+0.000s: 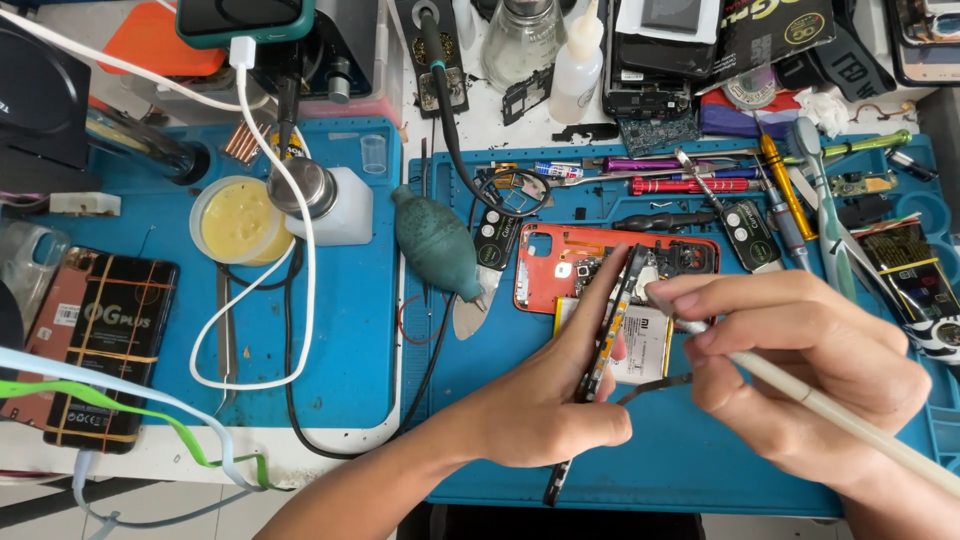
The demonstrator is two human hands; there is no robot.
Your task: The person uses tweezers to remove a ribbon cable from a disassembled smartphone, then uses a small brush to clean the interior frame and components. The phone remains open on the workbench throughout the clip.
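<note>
Blue repair mat [350, 340] – cluttered; white workbench [150, 455], tiled floor [200, 505]

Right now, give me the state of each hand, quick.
Left hand: closed, fingers pinching a thin black phone frame held on edge.
Right hand: closed, fingers gripping a white stick tool, its tip at the frame's upper part.

Taking the opened orange phone body [560, 262] as landmark: below it the blue silicone work mat [690, 470] lies bare, giving room. To its left the teal rubber dust blower [435, 243] and a black cable [440, 340] crowd the way. Above it, a row of coloured screwdrivers [690, 184] blocks passage. To its right, tweezers and a pale toothbrush [825, 200] clutter the mat.
</note>
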